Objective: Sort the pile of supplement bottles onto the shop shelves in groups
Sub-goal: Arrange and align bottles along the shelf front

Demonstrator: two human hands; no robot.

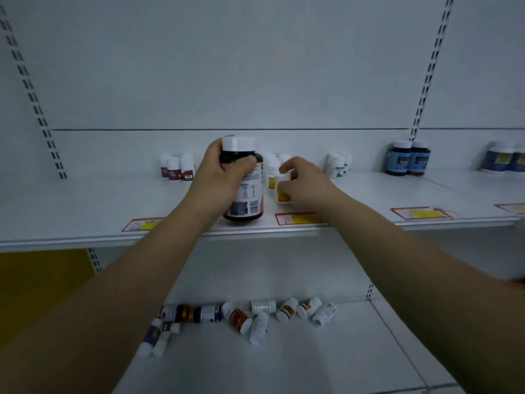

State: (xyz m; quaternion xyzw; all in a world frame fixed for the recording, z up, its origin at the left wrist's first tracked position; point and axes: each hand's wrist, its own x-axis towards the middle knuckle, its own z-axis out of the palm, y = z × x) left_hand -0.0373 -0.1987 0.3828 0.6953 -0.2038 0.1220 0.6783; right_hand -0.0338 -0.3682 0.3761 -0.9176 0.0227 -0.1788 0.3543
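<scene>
On the upper shelf (85,206), a group of maroon-labelled small bottles (177,169) is standing at the left. Just right of it, the left hand (216,173) is gripping a large dark bottle (246,194), fingers (245,162) curled round its neck below the white cap; whether its base is touching the shelf edge I cannot tell. Beside it, the right hand (305,180) is pinching a small orange-labelled bottle (282,191) in front of the matching group (273,166). Further right, green-labelled bottles (338,164) and blue-labelled bottles (407,162) are standing grouped. Placing seems to be the step in hand: the small bottle is needing an upright set-down among its like, the dark one its own spot, while the pile (241,317) is lying on the lower shelf (312,362).
</scene>
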